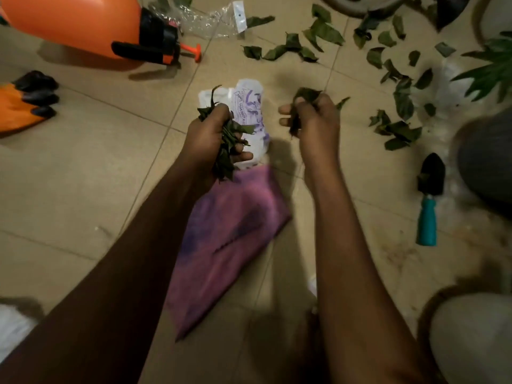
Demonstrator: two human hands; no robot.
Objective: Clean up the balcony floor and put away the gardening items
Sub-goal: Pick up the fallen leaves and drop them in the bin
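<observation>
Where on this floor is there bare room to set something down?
The widest bare tiles lie at left, bordered by the orange glove, the orange sprayer and the left forearm. A narrower strip lies between the right forearm and the trowel. The upper right is crowded with scattered leaves.

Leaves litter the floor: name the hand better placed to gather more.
Probably the right hand: scattered leaves lie on its side and it holds few; the left hand grips a full bunch.
</observation>
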